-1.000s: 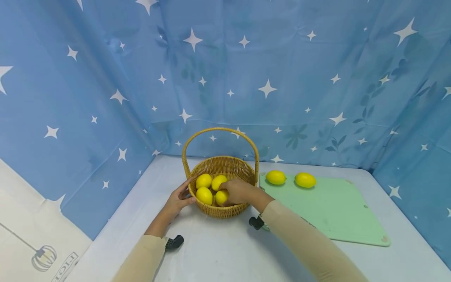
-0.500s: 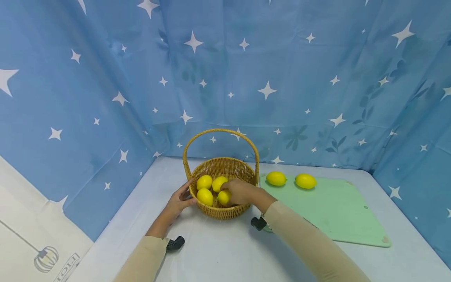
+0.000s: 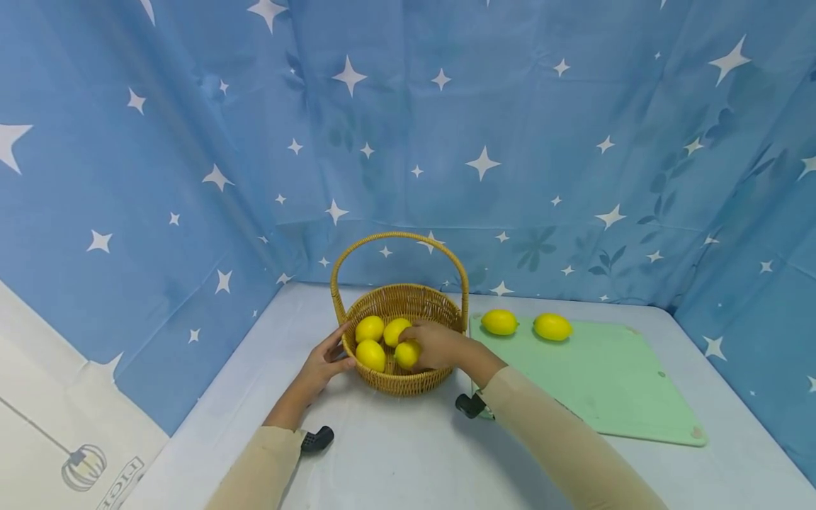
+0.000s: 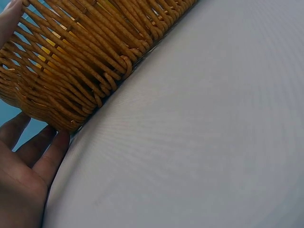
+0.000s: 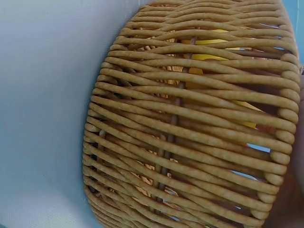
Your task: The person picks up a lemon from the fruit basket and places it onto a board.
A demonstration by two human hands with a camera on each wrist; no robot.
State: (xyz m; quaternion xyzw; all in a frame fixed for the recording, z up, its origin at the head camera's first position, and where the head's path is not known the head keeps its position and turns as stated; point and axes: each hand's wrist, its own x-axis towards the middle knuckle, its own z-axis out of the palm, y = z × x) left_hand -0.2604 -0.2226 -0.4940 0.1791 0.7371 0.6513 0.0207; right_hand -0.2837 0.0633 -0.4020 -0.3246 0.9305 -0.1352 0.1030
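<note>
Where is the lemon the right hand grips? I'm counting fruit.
In the head view, that lemon sits inside the wicker basket, at its right front, under the right hand, beside three other lemons.

Both arms in beige sleeves are reaching forward. The left hand point(image 3: 321, 365) is lying with fingers straight and spread, thumb raised. The right hand point(image 3: 435, 346) is curling its fingers downward, wrist bent slightly left.

Rough woven wicker basket point(image 3: 400, 303); glossy lemons point(image 3: 370, 354)
</note>
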